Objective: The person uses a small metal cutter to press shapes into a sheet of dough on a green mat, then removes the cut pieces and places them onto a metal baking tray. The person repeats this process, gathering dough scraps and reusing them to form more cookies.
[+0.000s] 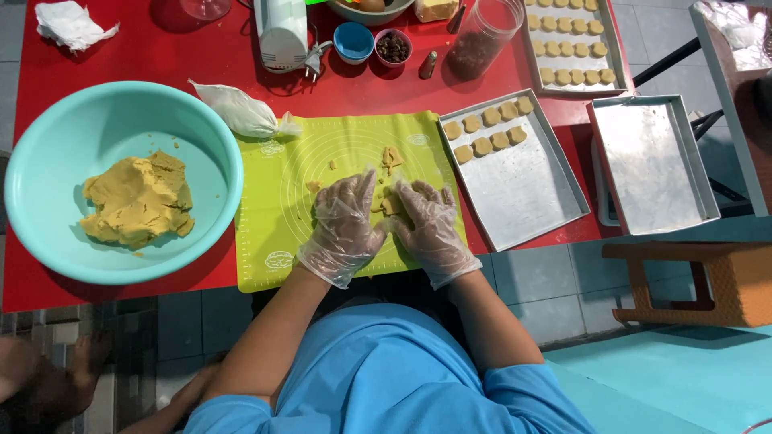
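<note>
Both my hands wear clear plastic gloves and rest on a green silicone mat point(297, 193). My left hand point(344, 225) lies flat with fingers spread beside a small piece of tan dough point(392, 205). My right hand point(430, 225) touches that dough from the right. More dough scraps point(392, 156) lie higher on the mat. A teal bowl point(48, 145) at the left holds a big lump of the same dough point(138, 199). A metal tray point(523, 189) to the right of the mat carries several shaped dough pieces point(486, 130).
An empty metal tray point(653, 165) lies further right; a third tray point(572, 44) full of cookies sits at the back. A white filled bag point(241, 112), hand mixer point(281, 32), small bowls, a jar point(481, 36) and a crumpled tissue point(71, 24) stand on the red table. A wooden stool point(700, 281) is lower right.
</note>
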